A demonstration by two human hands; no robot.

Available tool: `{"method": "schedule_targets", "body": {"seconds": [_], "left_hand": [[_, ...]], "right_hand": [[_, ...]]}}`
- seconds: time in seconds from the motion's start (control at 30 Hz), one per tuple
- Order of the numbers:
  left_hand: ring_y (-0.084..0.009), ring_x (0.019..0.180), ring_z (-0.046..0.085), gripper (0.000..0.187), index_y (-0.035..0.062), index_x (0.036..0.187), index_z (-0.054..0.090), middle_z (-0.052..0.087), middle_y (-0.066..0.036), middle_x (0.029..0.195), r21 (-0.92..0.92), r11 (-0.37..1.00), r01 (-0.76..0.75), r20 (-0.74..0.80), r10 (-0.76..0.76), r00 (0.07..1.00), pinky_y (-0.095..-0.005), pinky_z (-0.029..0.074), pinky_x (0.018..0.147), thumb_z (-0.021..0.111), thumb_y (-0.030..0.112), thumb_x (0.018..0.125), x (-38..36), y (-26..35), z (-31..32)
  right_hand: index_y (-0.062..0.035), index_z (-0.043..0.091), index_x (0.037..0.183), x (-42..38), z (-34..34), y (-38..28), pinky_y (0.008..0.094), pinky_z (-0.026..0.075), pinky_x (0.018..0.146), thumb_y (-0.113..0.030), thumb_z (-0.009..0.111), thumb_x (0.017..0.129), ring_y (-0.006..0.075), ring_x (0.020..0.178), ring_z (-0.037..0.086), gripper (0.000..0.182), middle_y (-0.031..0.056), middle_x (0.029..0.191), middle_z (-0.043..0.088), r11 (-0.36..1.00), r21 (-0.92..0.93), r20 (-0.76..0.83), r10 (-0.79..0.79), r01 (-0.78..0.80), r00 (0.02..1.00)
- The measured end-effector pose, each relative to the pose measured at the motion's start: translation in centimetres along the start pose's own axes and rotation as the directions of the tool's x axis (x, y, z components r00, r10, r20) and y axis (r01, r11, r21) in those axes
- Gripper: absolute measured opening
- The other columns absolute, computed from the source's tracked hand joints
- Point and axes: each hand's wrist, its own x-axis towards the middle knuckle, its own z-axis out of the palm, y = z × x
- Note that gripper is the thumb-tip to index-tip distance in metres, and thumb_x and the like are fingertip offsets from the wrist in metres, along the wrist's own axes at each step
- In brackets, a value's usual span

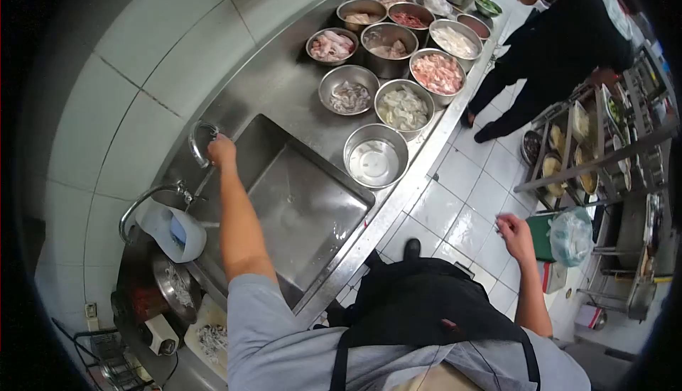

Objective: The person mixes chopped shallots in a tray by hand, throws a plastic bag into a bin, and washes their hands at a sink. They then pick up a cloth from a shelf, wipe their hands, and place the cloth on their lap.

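My left hand [222, 149] is closed at the curved metal faucet [199, 142] over the far left side of the steel sink [284, 199]. Its fingertips are partly hidden. Inside the sink I see only wet metal and some small drops. My right hand [515, 235] hangs out to the right over the tiled floor, fingers loosely bent and apart, with nothing visible in it. On the counter beside the sink's right corner stands a steel pot [376, 156] that looks nearly bare inside.
Several steel bowls of raw meat and seafood, such as the pink meat bowl [437, 72], crowd the counter beyond the sink. A second faucet [153, 203] and a white plastic container [170, 231] sit at left. Another person [568, 43] stands by a rack [597, 156].
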Motion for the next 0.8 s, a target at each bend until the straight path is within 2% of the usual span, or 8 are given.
{"method": "schedule_targets", "body": {"seconds": [0.07, 0.13, 0.3, 0.37, 0.57, 0.67, 0.7, 0.8], "left_hand": [[-0.037, 0.102, 0.063, 0.045, -0.0101, 0.099, 0.062, 0.066, -0.024, 0.1, -0.457, 0.859, 0.231, 0.156, -0.179, 0.972, -0.0434, 0.052, 0.086, 0.053, 0.034, 0.095, 1.0, -2.3, 1.7], [-0.0328, 0.102, 0.064, 0.042, -0.0086, 0.105, 0.059, 0.066, -0.019, 0.094, -0.848, 0.054, 0.527, 0.5, -0.245, 0.83, -0.0417, 0.054, 0.084, 0.053, 0.031, 0.095, 1.9, -5.9, 3.7], [-0.0218, 0.076, 0.061, 0.031, 0.0031, 0.093, 0.051, 0.058, -0.007, 0.076, -0.838, -0.07, 0.542, 0.546, -0.073, 0.835, -0.0348, 0.056, 0.077, 0.052, 0.034, 0.096, -3.1, -7.3, 3.7], [-0.0144, 0.062, 0.052, 0.034, 0.0114, 0.074, 0.044, 0.051, -0.002, 0.066, -0.739, -0.157, 0.655, 0.665, -0.325, 0.672, -0.0293, 0.051, 0.065, 0.053, 0.035, 0.095, -7.4, -2.4, -1.1], [-0.0103, 0.05, 0.038, 0.038, 0.0185, 0.07, 0.038, 0.034, 0.005, 0.054, -0.744, 0.231, 0.627, 0.591, -0.212, 0.778, -0.0258, 0.036, 0.051, 0.052, 0.043, 0.096, -10.2, -1.4, -5.5], [-0.0152, 0.079, 0.053, 0.032, 0.0061, 0.109, 0.062, 0.059, -0.005, 0.099, -0.81, 0.324, 0.489, 0.465, -0.152, 0.872, -0.0328, 0.045, 0.066, 0.047, 0.032, 0.099, -8.6, -4.9, -2.4], [-0.0144, 0.075, 0.052, 0.027, 0.0061, 0.109, 0.061, 0.059, -0.005, 0.098, -0.78, 0.46, 0.425, 0.408, -0.143, 0.902, -0.0313, 0.045, 0.063, 0.05, 0.026, 0.096, -9.3, -3.2, -3.3], [-0.0121, 0.063, 0.049, 0.012, 0.0063, 0.096, 0.06, 0.055, -0.004, 0.083, -0.66, 0.726, 0.194, 0.332, 0.05, 0.942, -0.0269, 0.04, 0.052, 0.061, 0.015, 0.087, -11.1, -0.4, -5.6]], "right_hand": [[0.0042, 0.065, 0.1, 2.8, 2.5, -3.2, 0.0273, 0.049, 0.065, -0.023, 0.058, 0.093, 0.0121, 0.07, 0.063, 0.029, 0.0081, 0.075, 0.066, 0.991, 0.107, 0.066, -0.084, 0.077, 0.994], [0.0044, 0.065, 0.1, 5.3, 5.8, -7.5, 0.0286, 0.05, 0.065, -0.025, 0.058, 0.093, 0.0139, 0.07, 0.064, 0.031, 0.0094, 0.076, 0.066, 0.962, 0.262, 0.131, -0.115, 0.078, 0.985], [0.006, 0.065, 0.092, 14.5, 14.9, -12.9, 0.0329, 0.051, 0.059, -0.035, 0.061, 0.09, 0.0204, 0.065, 0.066, 0.041, 0.0153, 0.075, 0.067, 0.974, 0.2, 0.223, -0.151, 0.107, 0.963], [0.0046, 0.062, 0.081, 17.0, 17.6, -13.7, 0.034, 0.052, 0.061, -0.033, 0.062, 0.087, 0.0237, 0.065, 0.068, 0.038, 0.0184, 0.074, 0.066, 0.995, 0.039, 0.299, -0.1, 0.092, 0.949], [0.0037, 0.062, 0.08, 16.5, 25.0, -16.2, 0.0514, 0.047, 0.07, -0.023, 0.063, 0.077, 0.044, 0.077, 0.06, 0.027, 0.0257, 0.082, 0.063, 0.825, -0.103, 0.115, -0.546, 0.556, 0.83], [-0.0016, 0.067, 0.081, 15.4, 30.3, -19.9, 0.0473, 0.049, 0.072, -0.021, 0.062, 0.077, 0.0378, 0.08, 0.062, 0.02, 0.0212, 0.086, 0.064, 0.812, -0.074, 0.345, -0.524, 0.579, 0.779], [-0.0018, 0.067, 0.08, 17.6, 35.5, -17.5, 0.0479, 0.049, 0.074, -0.02, 0.059, 0.08, 0.0365, 0.081, 0.063, 0.02, 0.02, 0.087, 0.065, 0.451, -0.063, 0.317, -0.837, 0.89, 0.447], [-0.0006, 0.07, 0.076, 13.3, 36.2, -24.4, 0.0479, 0.054, 0.073, -0.014, 0.057, 0.074, 0.0398, 0.081, 0.068, 0.018, 0.0243, 0.082, 0.068, 0.735, -0.131, 0.542, -0.509, 0.665, 0.669]]}}
